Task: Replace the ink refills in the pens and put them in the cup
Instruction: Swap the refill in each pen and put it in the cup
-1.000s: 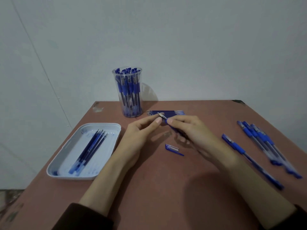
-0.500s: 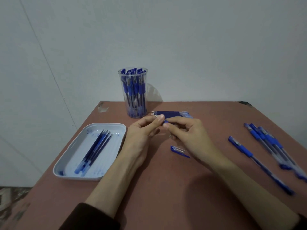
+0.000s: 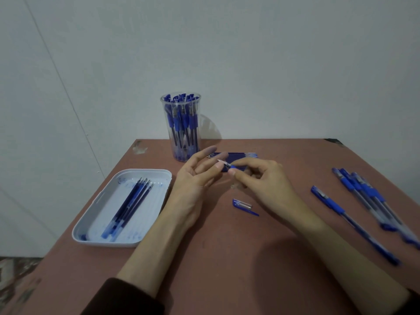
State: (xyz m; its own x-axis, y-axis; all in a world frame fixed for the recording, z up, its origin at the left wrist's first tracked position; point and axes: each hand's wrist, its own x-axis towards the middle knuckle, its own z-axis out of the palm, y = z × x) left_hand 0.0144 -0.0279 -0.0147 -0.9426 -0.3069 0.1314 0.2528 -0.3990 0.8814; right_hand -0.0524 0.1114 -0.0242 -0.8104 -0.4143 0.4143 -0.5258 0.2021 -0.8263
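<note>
My right hand [image 3: 261,180] pinches a blue pen [image 3: 229,165] near its metal tip, over the middle of the table; most of the pen is hidden behind the fingers. My left hand [image 3: 197,176] is beside it, fingers spread and straight, its thumb close to the pen's tip. A pen cap [image 3: 244,206] lies on the table just in front of my right hand. A clear cup [image 3: 181,128] full of blue pens stands at the back. A bundle of dark blue refills [image 3: 241,155] lies behind my hands.
A white tray [image 3: 159,176] at the left holds several used refills [image 3: 129,208]. Several capped blue pens [image 3: 366,196] lie at the right, one pen [image 3: 341,214] apart from the rest. The table's left edge runs close to the tray.
My left hand has let go of the pen tip and spread its fingers open. My right hand still pinches the pen. The camera has shifted slightly.
</note>
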